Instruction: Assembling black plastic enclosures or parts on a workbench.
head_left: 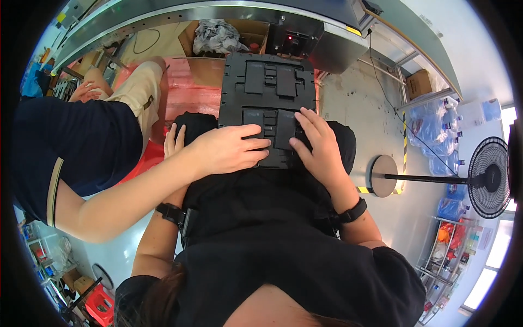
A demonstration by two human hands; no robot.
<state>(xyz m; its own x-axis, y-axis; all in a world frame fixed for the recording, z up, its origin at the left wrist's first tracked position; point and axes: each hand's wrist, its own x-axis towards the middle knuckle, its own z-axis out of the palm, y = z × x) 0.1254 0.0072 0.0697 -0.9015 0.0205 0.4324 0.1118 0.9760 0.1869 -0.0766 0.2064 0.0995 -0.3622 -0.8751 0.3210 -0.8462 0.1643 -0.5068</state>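
Note:
A black moulded tray [231,82] lies across my lap. Flat black rectangular pieces sit in its recesses, two in the far row and two in the near row. My right hand [320,144] rests on the tray's right side, its fingers and thumb apart, the tips touching the edge of the near right black piece [284,129]. A co-worker's hand [242,147] reaches in from the left over the near left black piece [252,117]. My left hand [174,140] lies on my left thigh, fingers outstretched and holding nothing; the co-worker's forearm partly hides it.
The co-worker sits close on my left. Ahead is a metal-framed machine [338,46], with an open cardboard box [204,68] holding crumpled plastic beneath it. A standing fan [487,177], bagged water bottles [430,122] and a shelf rack [447,256] stand to the right. Red sheeting [185,82] covers floor ahead.

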